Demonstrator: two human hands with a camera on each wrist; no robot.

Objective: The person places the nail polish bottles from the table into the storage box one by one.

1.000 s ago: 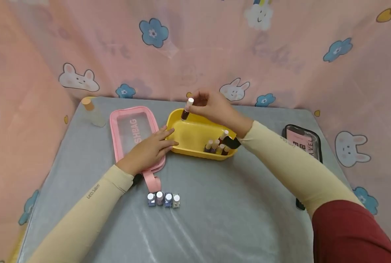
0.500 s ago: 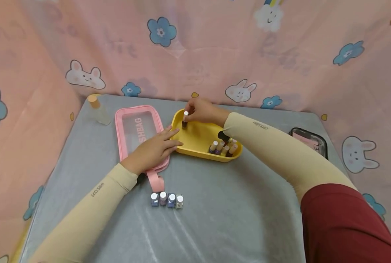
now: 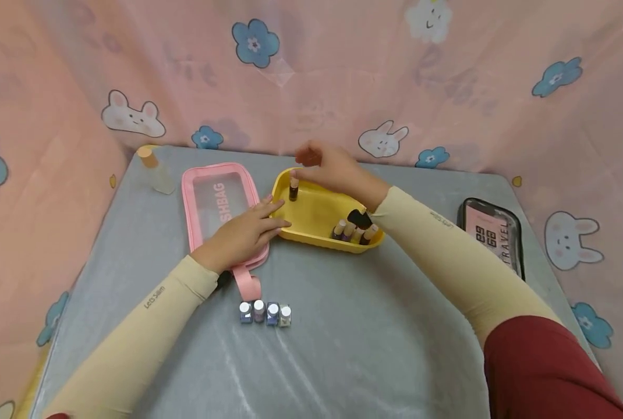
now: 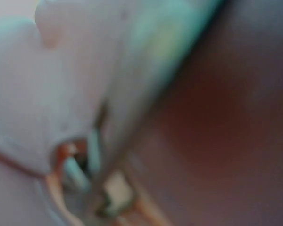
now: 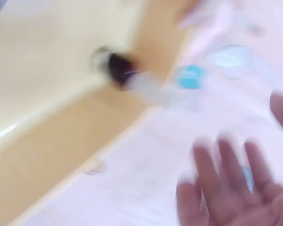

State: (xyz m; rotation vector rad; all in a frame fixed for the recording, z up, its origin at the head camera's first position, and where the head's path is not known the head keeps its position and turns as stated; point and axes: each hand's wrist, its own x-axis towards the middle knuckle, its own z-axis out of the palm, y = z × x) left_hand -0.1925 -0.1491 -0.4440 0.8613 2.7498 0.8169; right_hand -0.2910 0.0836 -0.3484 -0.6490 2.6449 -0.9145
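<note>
Legibly: pink pouch (image 3: 214, 201) reads "SHBAG"; left hand (image 3: 243, 233) flat on it; right hand (image 3: 329, 166) released.

The pink pouch (image 3: 222, 203) reads "SHBAG", the black pouch (image 3: 492, 235) "TRAVEL".

Blurred: a dark bottle (image 5: 119, 70) stands in the yellow tray (image 5: 47, 94); the right hand (image 5: 236, 188), fingers spread, is apart from it.

Head view: bright, even, soft light; faint shadows under the arms. Pale glare streaks on the desk (image 3: 343, 349) cover, lower centre. Edges bow slightly. Left wrist view: wholly out of focus, dim red-brown at right. Right wrist view: motion-smeared, washed out, overbright.
</note>
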